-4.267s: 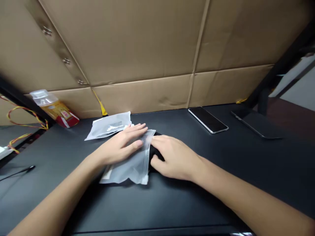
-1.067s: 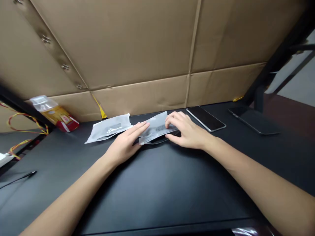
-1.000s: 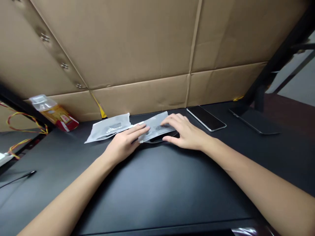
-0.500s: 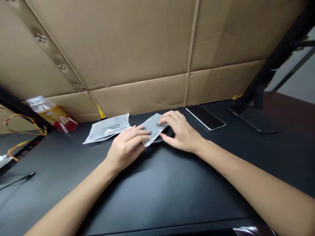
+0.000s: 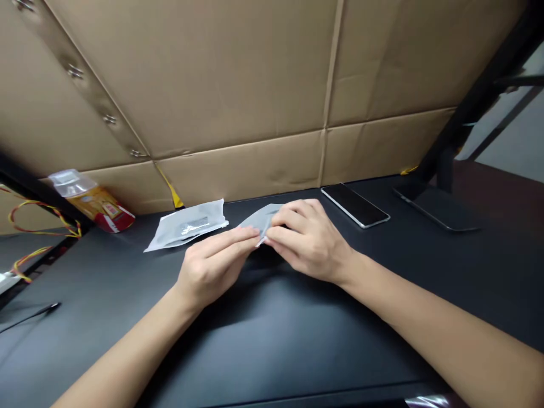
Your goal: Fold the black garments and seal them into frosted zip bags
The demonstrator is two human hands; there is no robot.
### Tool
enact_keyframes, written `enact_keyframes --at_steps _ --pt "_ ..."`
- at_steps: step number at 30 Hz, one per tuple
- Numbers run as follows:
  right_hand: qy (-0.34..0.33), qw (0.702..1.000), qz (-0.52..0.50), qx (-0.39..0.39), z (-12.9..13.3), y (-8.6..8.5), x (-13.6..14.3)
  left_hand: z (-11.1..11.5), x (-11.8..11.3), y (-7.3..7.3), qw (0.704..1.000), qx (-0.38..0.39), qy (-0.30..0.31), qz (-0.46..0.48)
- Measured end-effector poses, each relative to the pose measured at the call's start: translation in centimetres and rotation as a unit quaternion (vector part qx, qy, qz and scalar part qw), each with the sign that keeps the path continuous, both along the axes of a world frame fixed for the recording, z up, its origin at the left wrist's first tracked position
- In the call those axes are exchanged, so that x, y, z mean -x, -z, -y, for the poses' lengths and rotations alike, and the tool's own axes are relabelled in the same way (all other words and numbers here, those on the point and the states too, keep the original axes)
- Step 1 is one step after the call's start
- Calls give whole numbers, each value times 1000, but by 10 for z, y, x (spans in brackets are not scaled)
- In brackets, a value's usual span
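Observation:
A frosted zip bag (image 5: 260, 216) is held between my two hands at the middle of the dark tabletop. My left hand (image 5: 216, 258) pinches its near left edge, fingers pressed together. From the right, my right hand (image 5: 308, 241) closes on the same edge with thumb and bent fingers, the fingertips of both hands almost meeting. The hands cover much of the bag, and its contents cannot be made out. Just left of it lies another frosted zip bag (image 5: 170, 229) with dark and white print, touched by neither hand.
Two phones lie at the right: a white-edged phone (image 5: 356, 205) and a dark phone (image 5: 436, 209). A yellow and red bottle (image 5: 100, 205) lies tilted at the back left, near twisted wires (image 5: 25, 269). A thin black cable (image 5: 49, 309) rests at the left. Cardboard (image 5: 238, 79) walls the back.
My right hand has moved toward me and left, from the bag's gaping right side to its near edge beside my left fingertips. The bag's dark opening no longer shows.

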State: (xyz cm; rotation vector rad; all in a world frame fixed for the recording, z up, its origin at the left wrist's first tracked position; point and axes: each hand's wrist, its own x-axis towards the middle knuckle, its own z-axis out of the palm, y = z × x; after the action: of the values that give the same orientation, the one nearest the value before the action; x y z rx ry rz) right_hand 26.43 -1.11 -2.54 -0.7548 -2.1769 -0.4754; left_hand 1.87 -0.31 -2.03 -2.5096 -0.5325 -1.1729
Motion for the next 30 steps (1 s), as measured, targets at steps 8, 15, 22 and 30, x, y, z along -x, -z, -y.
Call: enact_keyframes --at_steps 8,15,22,30 --pt "32 999 13 0 -11 -8 -11 3 6 -10 998 -31 -16 53" --pt "75 996 22 36 -22 -14 -28 4 7 -19 993 6 -34 109" --pt "114 989 7 95 -35 -11 -50 -5 10 -15 984 53 -62 161" --pt "164 983 53 60 -43 -10 -63 -15 8 -6 976 100 -74 181"
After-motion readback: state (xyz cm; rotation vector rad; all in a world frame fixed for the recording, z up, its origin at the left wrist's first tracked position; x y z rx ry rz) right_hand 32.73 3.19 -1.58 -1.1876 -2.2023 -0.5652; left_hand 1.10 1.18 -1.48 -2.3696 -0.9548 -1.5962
